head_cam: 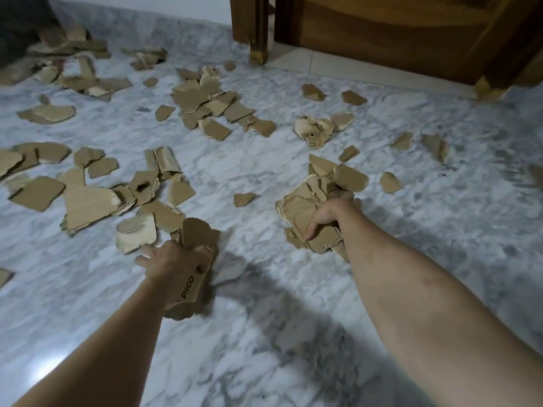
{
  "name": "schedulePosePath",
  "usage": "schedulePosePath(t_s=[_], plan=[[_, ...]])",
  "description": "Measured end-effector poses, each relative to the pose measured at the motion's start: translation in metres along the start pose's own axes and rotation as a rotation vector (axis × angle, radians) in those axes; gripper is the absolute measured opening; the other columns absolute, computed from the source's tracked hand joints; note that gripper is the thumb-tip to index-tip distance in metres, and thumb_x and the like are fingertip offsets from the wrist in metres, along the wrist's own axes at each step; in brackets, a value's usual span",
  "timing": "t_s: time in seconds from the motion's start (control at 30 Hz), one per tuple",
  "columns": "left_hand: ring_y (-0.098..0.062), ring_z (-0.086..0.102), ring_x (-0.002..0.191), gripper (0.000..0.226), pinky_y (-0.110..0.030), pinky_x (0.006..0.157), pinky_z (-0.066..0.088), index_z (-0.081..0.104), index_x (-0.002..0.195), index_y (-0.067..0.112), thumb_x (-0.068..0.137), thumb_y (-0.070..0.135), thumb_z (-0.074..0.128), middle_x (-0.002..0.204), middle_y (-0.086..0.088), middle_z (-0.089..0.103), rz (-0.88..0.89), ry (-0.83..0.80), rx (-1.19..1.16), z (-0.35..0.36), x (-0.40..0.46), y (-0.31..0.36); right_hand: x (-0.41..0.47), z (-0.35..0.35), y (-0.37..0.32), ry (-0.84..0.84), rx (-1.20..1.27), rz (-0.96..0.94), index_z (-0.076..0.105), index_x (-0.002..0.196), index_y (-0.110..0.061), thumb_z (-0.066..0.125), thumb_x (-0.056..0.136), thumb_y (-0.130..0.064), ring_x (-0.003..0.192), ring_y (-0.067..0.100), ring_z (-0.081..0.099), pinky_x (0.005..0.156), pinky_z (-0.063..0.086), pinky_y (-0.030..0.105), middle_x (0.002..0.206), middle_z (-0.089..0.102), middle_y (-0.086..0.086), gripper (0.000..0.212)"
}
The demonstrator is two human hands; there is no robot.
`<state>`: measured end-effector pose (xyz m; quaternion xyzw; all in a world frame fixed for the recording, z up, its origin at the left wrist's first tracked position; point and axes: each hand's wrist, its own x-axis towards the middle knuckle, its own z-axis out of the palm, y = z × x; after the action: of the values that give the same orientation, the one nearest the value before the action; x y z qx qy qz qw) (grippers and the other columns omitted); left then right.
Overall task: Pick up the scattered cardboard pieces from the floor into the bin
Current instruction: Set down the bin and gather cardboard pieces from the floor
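Observation:
Several torn brown cardboard pieces (202, 98) lie scattered over the marble floor, mostly left and centre. My left hand (169, 261) is closed around a stack of cardboard pieces (195, 239), one printed "PICO", held just above the floor. My right hand (329, 214) grips a thick bundle of crumpled cardboard (302, 201) a little right of centre. A larger flat piece (88, 205) lies left of my left hand. No bin is in view.
A dark wooden door and frame (382, 33) stand at the back right, with a tiled threshold. A dark object (20, 24) sits in the far left corner beside a heap of cardboard. The marble floor (264, 333) near me is bare.

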<state>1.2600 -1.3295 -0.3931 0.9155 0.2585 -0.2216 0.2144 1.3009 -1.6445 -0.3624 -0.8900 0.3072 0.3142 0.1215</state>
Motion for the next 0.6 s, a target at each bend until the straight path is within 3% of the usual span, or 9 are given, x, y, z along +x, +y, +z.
schedulePosePath(t_s=[0.07,0.13,0.23,0.33,0.4,0.5,0.6], plan=[[-0.037,0.033,0.115,0.044,-0.036,0.065,0.027,0.055,0.095,0.009,0.066,0.031,0.078,0.116,-0.018,0.039,-0.033,0.003,0.0,0.003,0.002,0.001,0.003,0.002,0.001,-0.025,0.042,-0.035,0.005,0.157,-0.016,0.099,0.036,-0.044,0.147,0.04,0.014,0.112,0.038,0.05,0.161,0.003,0.015,0.155],[-0.039,0.04,0.109,0.051,-0.04,0.07,0.034,0.055,0.098,0.011,0.059,0.035,0.078,0.114,-0.021,0.044,-0.013,-0.001,0.008,0.002,0.003,0.0,0.004,0.004,0.004,-0.02,0.125,-0.097,0.001,0.154,-0.02,0.1,0.04,-0.031,0.147,0.042,0.016,0.112,0.037,0.053,0.161,0.006,0.015,0.151],[-0.035,0.06,0.086,0.06,-0.035,0.067,0.051,0.058,0.098,0.011,0.049,0.042,0.071,0.098,-0.018,0.061,0.038,-0.011,-0.051,-0.001,-0.004,0.002,0.004,0.005,0.01,0.056,0.199,-0.171,0.003,0.152,-0.021,0.099,0.048,-0.026,0.145,0.038,0.014,0.113,0.033,0.051,0.156,0.013,0.017,0.142],[-0.029,0.065,0.072,0.048,-0.03,0.056,0.048,0.061,0.097,0.009,0.062,0.038,0.077,0.081,-0.012,0.068,0.056,-0.04,-0.093,-0.003,-0.015,0.006,0.006,0.005,0.021,0.047,0.378,-0.114,0.001,0.152,-0.017,0.098,0.052,-0.024,0.147,0.039,0.012,0.114,0.033,0.051,0.157,0.011,0.02,0.14],[-0.029,0.067,0.072,0.045,-0.031,0.06,0.053,0.062,0.095,0.01,0.062,0.036,0.078,0.081,-0.012,0.07,0.027,-0.069,-0.11,-0.002,-0.023,0.01,0.005,0.011,0.033,0.01,0.551,-0.074,0.015,0.15,-0.011,0.098,0.052,-0.02,0.143,0.037,0.028,0.113,0.039,0.045,0.153,0.026,0.019,0.129],[-0.031,0.068,0.079,0.031,-0.039,0.073,0.058,0.065,0.09,0.011,0.066,0.027,0.078,0.085,-0.014,0.071,0.05,-0.144,-0.168,-0.001,-0.041,0.025,-0.003,0.021,0.053,-0.041,0.82,-0.048,0.043,0.134,-0.008,0.098,0.042,-0.007,0.125,0.03,0.056,0.1,0.051,0.036,0.128,0.06,0.008,0.108],[-0.036,0.069,0.085,0.03,-0.053,0.081,0.058,0.07,0.089,0.008,0.061,0.011,0.079,0.09,-0.018,0.073,0.092,-0.275,-0.306,-0.002,-0.069,0.054,-0.019,0.021,0.071,-0.118,0.939,-0.02,0.06,0.11,-0.011,0.095,0.035,-0.004,0.102,0.025,0.068,0.087,0.058,0.033,0.103,0.071,0.002,0.083]])
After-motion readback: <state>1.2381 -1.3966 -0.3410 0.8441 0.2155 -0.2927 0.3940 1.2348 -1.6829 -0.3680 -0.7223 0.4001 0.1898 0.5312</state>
